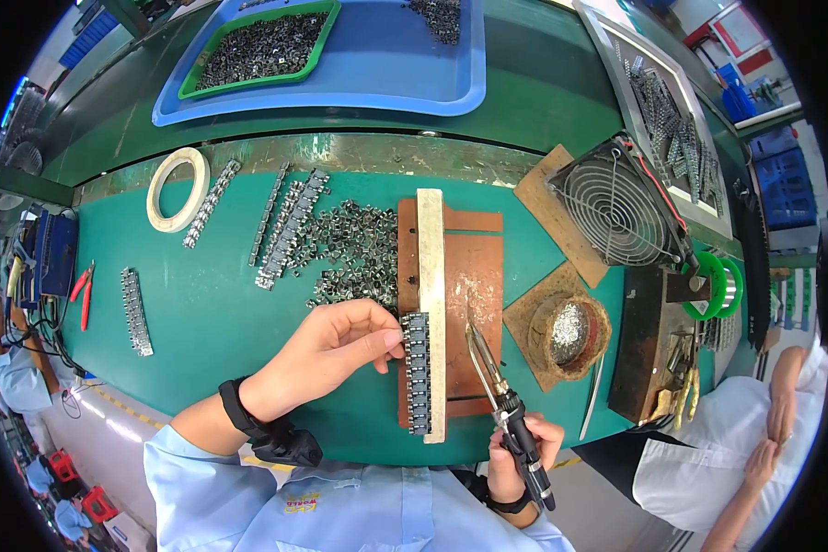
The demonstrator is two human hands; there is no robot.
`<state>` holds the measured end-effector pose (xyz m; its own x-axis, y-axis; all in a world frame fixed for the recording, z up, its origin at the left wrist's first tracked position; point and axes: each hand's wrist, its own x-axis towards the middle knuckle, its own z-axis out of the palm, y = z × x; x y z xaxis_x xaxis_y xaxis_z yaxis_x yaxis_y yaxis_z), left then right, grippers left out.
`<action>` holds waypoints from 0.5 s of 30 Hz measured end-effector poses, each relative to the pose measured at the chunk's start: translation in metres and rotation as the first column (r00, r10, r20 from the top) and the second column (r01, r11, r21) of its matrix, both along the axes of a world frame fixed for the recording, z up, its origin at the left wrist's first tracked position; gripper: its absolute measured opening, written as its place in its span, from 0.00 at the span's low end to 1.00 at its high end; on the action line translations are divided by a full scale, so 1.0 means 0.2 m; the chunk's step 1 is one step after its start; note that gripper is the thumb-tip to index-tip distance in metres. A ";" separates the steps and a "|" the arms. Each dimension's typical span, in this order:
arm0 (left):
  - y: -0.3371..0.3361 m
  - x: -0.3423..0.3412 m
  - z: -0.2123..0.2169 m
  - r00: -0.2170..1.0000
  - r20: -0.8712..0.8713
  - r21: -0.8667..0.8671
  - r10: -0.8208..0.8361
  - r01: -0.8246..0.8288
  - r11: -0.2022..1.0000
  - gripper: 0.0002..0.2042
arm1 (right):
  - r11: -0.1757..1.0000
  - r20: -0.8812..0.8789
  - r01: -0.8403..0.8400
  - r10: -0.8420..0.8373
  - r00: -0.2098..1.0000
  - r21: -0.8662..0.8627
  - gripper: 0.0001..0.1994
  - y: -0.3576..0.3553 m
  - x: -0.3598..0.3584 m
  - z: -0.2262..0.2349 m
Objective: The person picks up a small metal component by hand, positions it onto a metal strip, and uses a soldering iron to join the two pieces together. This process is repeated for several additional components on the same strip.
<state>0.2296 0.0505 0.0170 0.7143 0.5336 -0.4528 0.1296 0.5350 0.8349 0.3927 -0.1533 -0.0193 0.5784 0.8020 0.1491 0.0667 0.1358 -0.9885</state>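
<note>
My left hand is closed in a pinch at the upper end of a row of small black components; whatever lies between thumb and fingertips is hidden. That row sits along the left side of a pale straight bar on a brown board. Below the board's right side, my right hand grips a soldering iron by its black handle. The iron's metal tip points up and left, over the board. A heap of small metal-cased parts lies left of the board.
Finished-looking strips, a tape roll and red-handled pliers lie left. To the right stand a fan, a round pot and a green solder spool. A blue tray is behind. Another person sits at right.
</note>
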 end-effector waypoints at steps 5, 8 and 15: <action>0.00 -0.01 0.00 1.000 0.017 0.004 0.001 -0.001 1.000 0.05 | 0.992 0.108 -0.120 0.123 0.987 -0.031 0.25 -0.01 0.10 0.13; 0.00 -0.01 -0.01 0.999 0.028 0.002 0.017 -0.017 1.000 0.06 | 0.978 0.256 -0.202 0.210 0.944 -0.057 0.25 0.02 0.13 0.18; 0.00 -0.01 -0.01 0.999 0.038 -0.004 0.007 -0.007 1.000 0.06 | 0.963 0.443 -0.246 0.270 0.855 -0.111 0.24 0.15 0.12 0.24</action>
<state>0.2277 0.0507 0.0140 0.7273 0.5373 -0.4271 0.0938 0.5386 0.8373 0.4157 -0.1231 0.0288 0.2287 0.9262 0.2997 0.4751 0.1626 -0.8648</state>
